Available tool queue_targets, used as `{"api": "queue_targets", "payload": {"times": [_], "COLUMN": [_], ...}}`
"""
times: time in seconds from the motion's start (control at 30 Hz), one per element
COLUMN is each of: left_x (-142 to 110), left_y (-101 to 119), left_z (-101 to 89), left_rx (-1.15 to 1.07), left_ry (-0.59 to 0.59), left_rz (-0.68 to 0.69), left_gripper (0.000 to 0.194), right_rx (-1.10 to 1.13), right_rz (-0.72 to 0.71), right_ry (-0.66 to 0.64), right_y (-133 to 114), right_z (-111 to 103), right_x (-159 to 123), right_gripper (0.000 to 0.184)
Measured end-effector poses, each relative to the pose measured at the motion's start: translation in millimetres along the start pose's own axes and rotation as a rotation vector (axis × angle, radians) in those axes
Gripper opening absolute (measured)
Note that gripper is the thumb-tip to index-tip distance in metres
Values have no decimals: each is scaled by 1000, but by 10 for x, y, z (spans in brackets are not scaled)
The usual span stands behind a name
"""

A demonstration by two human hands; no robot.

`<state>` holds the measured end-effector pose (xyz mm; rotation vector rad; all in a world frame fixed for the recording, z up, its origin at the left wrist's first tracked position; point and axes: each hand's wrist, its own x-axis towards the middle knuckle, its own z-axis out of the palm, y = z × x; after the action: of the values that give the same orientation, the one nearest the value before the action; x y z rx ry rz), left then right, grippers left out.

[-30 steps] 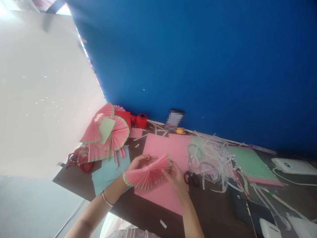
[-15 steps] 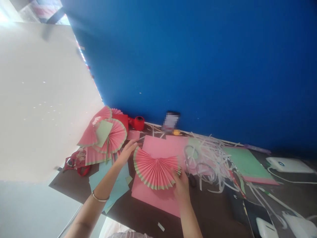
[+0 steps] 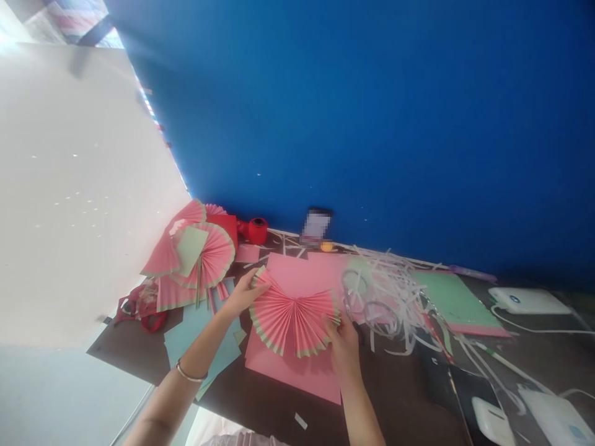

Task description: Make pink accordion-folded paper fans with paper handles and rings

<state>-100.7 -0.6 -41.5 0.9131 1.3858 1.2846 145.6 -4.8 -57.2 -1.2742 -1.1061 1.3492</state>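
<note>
A pleated pink paper fan with a green edge [image 3: 294,322] is spread out in a half-round between my hands. My left hand [image 3: 242,293] pinches its upper left end, with the thumb lying over the pleats. On the right side, my right hand [image 3: 343,337] grips the other end, thumb on top and the rest of the fingers partly hidden. Beneath the fan lie pink paper sheets [image 3: 297,378]. A narrow gap shows between pleats at the fan's lower middle.
Several finished pleated fans [image 3: 216,254] lie at the left beside a red tape roll [image 3: 258,231]. Blue paper [image 3: 218,353] sits left of the pink sheets. White paper strips [image 3: 395,297], a green sheet [image 3: 458,300], a white power bank [image 3: 530,301] and a white case [image 3: 493,421] spread rightward.
My left hand has closed over the fan's left end, where before its fingers only reached beside it. The fan's left end has risen slightly, and a gap has appeared between its lower pleats.
</note>
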Motion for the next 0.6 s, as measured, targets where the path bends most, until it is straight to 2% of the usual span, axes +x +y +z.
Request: {"api": "queue_targets", "payload": {"times": [0.2,0.33,0.5,0.6], "left_x": [13,28,59,91], "left_y": [221,232,110,54], "left_z": [-14,-15,-35,-56], "left_rx": [164,167,67,76], "left_ry": [-185,-173,-163,-153], "left_rz": [121,151,25,-33], "left_gripper": [52,52,46,41], "right_rx": [6,-19,5,22], "right_rz": [-4,2,25,65], "right_ry": [-55,-65,34,11], "right_y": [14,51,72,32], "right_z": [-32,-74,-155,-180], "right_x": [6,31,79,78], "right_gripper": [24,25,40,42]}}
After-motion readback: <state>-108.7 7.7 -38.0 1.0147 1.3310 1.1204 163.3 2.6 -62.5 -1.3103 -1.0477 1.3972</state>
